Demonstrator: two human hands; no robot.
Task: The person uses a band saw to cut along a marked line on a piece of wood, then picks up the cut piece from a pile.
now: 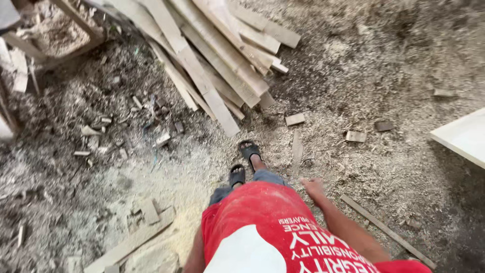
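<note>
I am looking down my own body: a red shirt [262, 222] with white print, grey shorts and black sandals [248, 150] on a floor covered in sawdust. My right hand [313, 188] hangs beside my hip, empty, with its fingers loosely apart, above the sawdust. It is nearest to a thin wooden strip [386, 230] lying on the ground to its right. Only a part of my left arm [194, 255] shows at the bottom edge; that hand is out of frame.
A pile of long wooden planks [212, 55] lies ahead of my feet. Small offcut blocks [295, 119] are scattered over the sawdust. A pale board's corner [462, 135] juts in at right. Flat boards [134, 238] lie at lower left, a wooden frame [55, 35] at top left.
</note>
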